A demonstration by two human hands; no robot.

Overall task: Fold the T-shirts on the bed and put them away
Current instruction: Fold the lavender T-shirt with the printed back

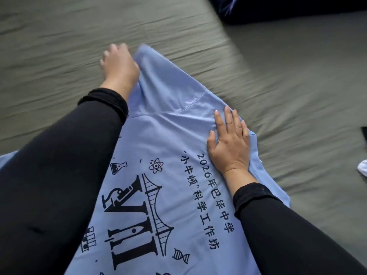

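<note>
A light blue T-shirt with black printed graphics and lettering lies spread on the grey-green bed sheet. One sleeve points away from me toward the middle of the bed. My left hand is at the far end of that sleeve and seems to hold its edge; the fingers are blurred. My right hand lies flat with straight fingers on the shirt near its shoulder and collar. Both arms wear black sleeves.
A dark navy fabric item lies at the far right of the bed. A small white object and a dark one show at the right edge. Wrinkled sheet stretches to the left and far side.
</note>
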